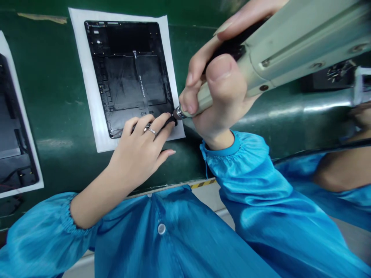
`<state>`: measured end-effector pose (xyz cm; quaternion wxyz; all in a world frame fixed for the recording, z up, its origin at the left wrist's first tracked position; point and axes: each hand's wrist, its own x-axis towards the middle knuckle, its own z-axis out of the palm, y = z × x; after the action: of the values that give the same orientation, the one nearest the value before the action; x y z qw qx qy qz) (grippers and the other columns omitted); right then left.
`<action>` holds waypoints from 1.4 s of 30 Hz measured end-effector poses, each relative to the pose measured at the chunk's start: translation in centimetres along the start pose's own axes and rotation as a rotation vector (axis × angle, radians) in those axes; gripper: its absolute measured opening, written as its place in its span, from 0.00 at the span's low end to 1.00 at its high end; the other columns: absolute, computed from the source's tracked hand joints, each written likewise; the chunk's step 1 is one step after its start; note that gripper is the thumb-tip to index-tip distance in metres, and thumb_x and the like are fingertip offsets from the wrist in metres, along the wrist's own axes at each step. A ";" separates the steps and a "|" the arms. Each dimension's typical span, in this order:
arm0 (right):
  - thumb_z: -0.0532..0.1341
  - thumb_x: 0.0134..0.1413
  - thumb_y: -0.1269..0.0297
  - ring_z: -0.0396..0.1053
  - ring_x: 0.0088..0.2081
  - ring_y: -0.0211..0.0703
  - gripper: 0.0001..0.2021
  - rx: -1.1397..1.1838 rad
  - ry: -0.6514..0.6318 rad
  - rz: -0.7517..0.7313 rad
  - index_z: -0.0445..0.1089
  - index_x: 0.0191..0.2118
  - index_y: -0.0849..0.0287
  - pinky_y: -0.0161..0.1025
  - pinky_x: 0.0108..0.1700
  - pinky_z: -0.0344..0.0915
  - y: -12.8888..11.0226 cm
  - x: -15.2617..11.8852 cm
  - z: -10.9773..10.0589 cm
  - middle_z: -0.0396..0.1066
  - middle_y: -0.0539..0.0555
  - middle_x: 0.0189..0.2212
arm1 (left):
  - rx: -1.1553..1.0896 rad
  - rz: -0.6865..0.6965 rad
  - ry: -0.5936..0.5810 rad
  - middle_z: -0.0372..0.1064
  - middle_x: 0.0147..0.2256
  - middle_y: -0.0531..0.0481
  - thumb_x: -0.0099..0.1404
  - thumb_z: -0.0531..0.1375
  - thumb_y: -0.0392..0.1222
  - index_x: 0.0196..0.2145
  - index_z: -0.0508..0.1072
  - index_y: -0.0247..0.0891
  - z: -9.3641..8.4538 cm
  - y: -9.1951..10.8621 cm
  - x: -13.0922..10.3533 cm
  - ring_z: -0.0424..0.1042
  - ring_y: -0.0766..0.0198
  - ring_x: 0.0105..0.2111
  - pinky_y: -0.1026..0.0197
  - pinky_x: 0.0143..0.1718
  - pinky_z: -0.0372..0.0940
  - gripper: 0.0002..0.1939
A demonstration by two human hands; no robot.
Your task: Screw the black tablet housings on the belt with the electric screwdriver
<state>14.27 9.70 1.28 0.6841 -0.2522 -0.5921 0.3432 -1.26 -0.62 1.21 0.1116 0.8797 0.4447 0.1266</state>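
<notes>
A black tablet housing (127, 77) lies with its inside facing up on a white sheet (106, 144). My left hand (142, 143) rests on the housing's near right corner, fingers stretched out over the edge and a ring on one of them. Wrapped in my right hand (222, 85) is a pale green electric screwdriver (295, 46), tilted, its body reaching to the upper right. The screwdriver's metal nose (178, 113) is at the housing's near right corner, close to my left fingertips. Whatever lies under the nose is hidden.
A second black housing (13, 127) lies on white sheeting at the left. The green work surface (60, 116) carries a yellowish tape strip (42, 17) at the back. A co-worker's bare arm (344, 170) and blue sleeve are at the right, near a dark box of small metal parts (336, 75).
</notes>
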 end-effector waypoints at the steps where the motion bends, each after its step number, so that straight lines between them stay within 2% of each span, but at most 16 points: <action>1: 0.71 0.67 0.40 0.50 0.18 0.27 0.17 0.003 -0.015 0.000 0.73 0.47 0.45 0.31 0.14 0.46 0.1 0.1 0.0 0.59 0.45 0.31 | 0.008 0.003 0.000 0.68 0.74 0.36 0.83 0.59 0.47 0.74 0.71 0.33 0.0 0.0 0.0 0.69 0.37 0.66 0.38 0.64 0.64 0.27; 4: 0.71 0.67 0.41 0.47 0.16 0.29 0.16 -0.007 -0.031 -0.019 0.73 0.46 0.45 0.34 0.13 0.44 0.5 0.2 0.0 0.54 0.44 0.26 | 0.021 0.015 -0.011 0.67 0.74 0.35 0.83 0.60 0.46 0.74 0.70 0.33 -0.3 0.0 0.1 0.69 0.37 0.66 0.38 0.64 0.65 0.28; 8: 0.68 0.68 0.35 0.46 0.15 0.31 0.19 -0.048 -0.023 -0.018 0.70 0.46 0.45 0.36 0.13 0.50 0.8 0.1 0.0 0.54 0.43 0.25 | 0.011 0.033 0.003 0.69 0.73 0.34 0.81 0.62 0.44 0.72 0.72 0.32 -0.3 -0.4 0.2 0.71 0.37 0.64 0.38 0.61 0.66 0.27; 10: 0.66 0.69 0.34 0.52 0.17 0.32 0.20 -0.064 -0.037 -0.024 0.69 0.48 0.44 0.35 0.13 0.54 0.8 0.0 -0.1 0.62 0.44 0.29 | -0.006 0.026 0.037 0.70 0.71 0.34 0.81 0.62 0.43 0.71 0.73 0.33 0.0 -0.6 0.2 0.71 0.38 0.63 0.39 0.59 0.67 0.26; 13: 0.65 0.69 0.33 0.67 0.25 0.34 0.23 -0.093 -0.072 -0.037 0.70 0.55 0.44 0.34 0.18 0.66 0.8 -0.1 -0.2 0.71 0.47 0.43 | -0.018 0.006 0.070 0.71 0.71 0.36 0.81 0.61 0.43 0.70 0.75 0.36 0.6 -0.7 0.2 0.71 0.39 0.63 0.40 0.60 0.66 0.24; 15: 0.65 0.68 0.32 0.65 0.24 0.33 0.24 -0.102 -0.076 -0.023 0.70 0.54 0.44 0.36 0.22 0.72 0.8 -0.2 -0.2 0.72 0.47 0.44 | -0.017 0.001 0.075 0.71 0.71 0.36 0.82 0.60 0.43 0.70 0.75 0.36 0.8 -0.7 0.2 0.70 0.39 0.64 0.39 0.61 0.65 0.23; 18: 0.65 0.68 0.33 0.55 0.19 0.31 0.22 -0.053 -0.036 -0.001 0.70 0.51 0.45 0.38 0.19 0.67 0.9 -0.4 0.2 0.71 0.46 0.38 | -0.020 -0.008 0.065 0.70 0.72 0.37 0.82 0.59 0.43 0.70 0.74 0.36 0.9 -0.6 0.3 0.70 0.38 0.64 0.37 0.62 0.65 0.24; 20: 0.67 0.69 0.38 0.55 0.18 0.30 0.20 0.005 -0.015 -0.015 0.70 0.52 0.46 0.35 0.16 0.60 0.9 -0.4 0.3 0.71 0.46 0.37 | -0.033 -0.019 0.047 0.70 0.72 0.37 0.81 0.60 0.42 0.71 0.74 0.37 0.7 -0.6 0.3 0.70 0.38 0.64 0.37 0.62 0.65 0.24; 23: 0.70 0.67 0.45 0.70 0.26 0.33 0.18 0.088 0.003 -0.056 0.72 0.56 0.44 0.31 0.15 0.55 0.8 0.3 -0.1 0.74 0.47 0.42 | -0.036 -0.031 0.035 0.70 0.72 0.37 0.80 0.60 0.41 0.71 0.74 0.38 0.5 -0.5 0.3 0.71 0.38 0.63 0.36 0.61 0.66 0.24; 25: 0.69 0.67 0.46 0.74 0.30 0.37 0.17 0.096 0.035 -0.105 0.73 0.57 0.41 0.30 0.15 0.54 0.8 1.3 -1.1 0.76 0.47 0.44 | -0.027 -0.036 0.039 0.70 0.72 0.37 0.80 0.60 0.41 0.70 0.75 0.39 0.4 -0.4 0.3 0.71 0.38 0.63 0.37 0.60 0.67 0.24; 26: 0.69 0.67 0.46 0.72 0.29 0.37 0.16 0.078 0.059 -0.132 0.73 0.57 0.40 0.31 0.15 0.52 0.9 1.8 -1.7 0.76 0.47 0.43 | -0.024 -0.037 0.038 0.70 0.72 0.38 0.80 0.61 0.41 0.70 0.75 0.39 0.4 -0.4 0.3 0.71 0.38 0.62 0.37 0.60 0.67 0.24; 29: 0.71 0.65 0.42 0.59 0.22 0.35 0.17 -0.043 0.188 -0.216 0.73 0.53 0.39 0.36 0.14 0.47 1.4 3.3 -3.6 0.72 0.48 0.37 | -0.016 -0.028 0.040 0.70 0.72 0.38 0.79 0.62 0.39 0.70 0.74 0.40 0.4 -0.4 0.3 0.71 0.38 0.63 0.37 0.60 0.67 0.25; 32: 0.71 0.62 0.36 0.56 0.23 0.38 0.22 -0.163 0.284 -0.193 0.71 0.52 0.40 0.40 0.16 0.46 2.1 4.1 -5.1 0.68 0.49 0.36 | 0.001 -0.022 0.045 0.71 0.72 0.39 0.80 0.61 0.39 0.69 0.74 0.40 0.3 -0.5 0.3 0.72 0.39 0.62 0.37 0.60 0.67 0.23; 36: 0.69 0.62 0.34 0.53 0.22 0.39 0.24 -0.205 0.248 -0.121 0.67 0.54 0.39 0.42 0.18 0.49 2.9 4.1 -6.0 0.67 0.46 0.34 | 0.011 -0.019 0.052 0.71 0.72 0.40 0.81 0.60 0.40 0.69 0.73 0.41 0.3 -0.6 0.3 0.72 0.38 0.62 0.37 0.59 0.67 0.22; 39: 0.69 0.62 0.33 0.44 0.19 0.35 0.25 -0.195 0.213 -0.105 0.66 0.54 0.39 0.42 0.17 0.50 3.3 4.0 -6.3 0.66 0.44 0.33 | 0.012 -0.013 0.067 0.71 0.72 0.40 0.81 0.60 0.39 0.69 0.73 0.40 0.4 -0.7 0.3 0.73 0.38 0.61 0.37 0.59 0.68 0.22; 42: 0.68 0.62 0.34 0.41 0.17 0.34 0.24 -0.215 0.206 -0.102 0.66 0.54 0.39 0.43 0.17 0.49 3.8 4.0 -6.4 0.67 0.42 0.32 | 0.008 -0.008 0.069 0.71 0.71 0.41 0.81 0.60 0.40 0.69 0.73 0.41 0.4 -0.7 0.2 0.73 0.37 0.61 0.36 0.59 0.69 0.22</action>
<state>20.13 15.63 -0.10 0.7268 -0.3274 -0.5641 0.2152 -1.51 -0.07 0.68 0.0930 0.8733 0.4524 0.1547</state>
